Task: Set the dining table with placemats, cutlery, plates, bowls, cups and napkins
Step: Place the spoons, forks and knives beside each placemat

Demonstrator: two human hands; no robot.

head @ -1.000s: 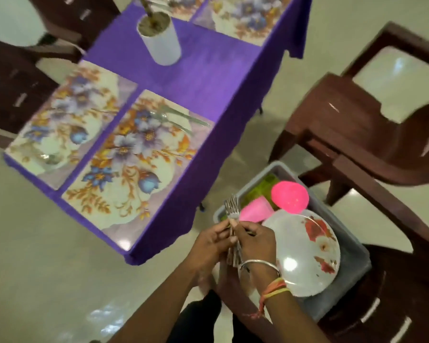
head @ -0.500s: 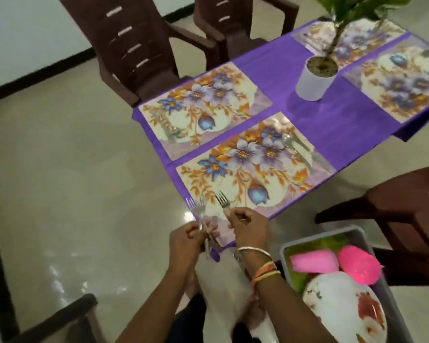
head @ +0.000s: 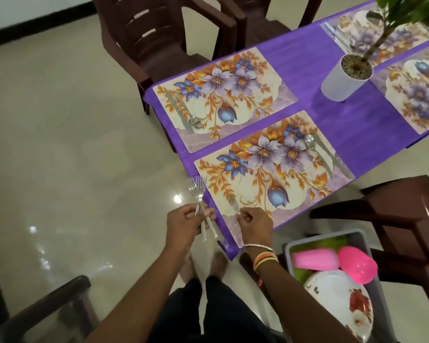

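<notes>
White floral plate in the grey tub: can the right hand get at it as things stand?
Probably yes, once freed. The right hand pinches a fork over the near placemat, so it is occupied. The white floral plate lies on top in the grey tub beside that arm, its face uncovered.

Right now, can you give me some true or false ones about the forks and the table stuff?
1. The left hand holds a bunch of silver metal forks. True.
2. The right hand is empty. False: it pinches a single silver fork over the nearest floral placemat.
3. A silver spoon lies on that placemat. True.
4. The white flowered plate is already set on a placemat. False: the plate lies in the grey plastic tub.
</notes>
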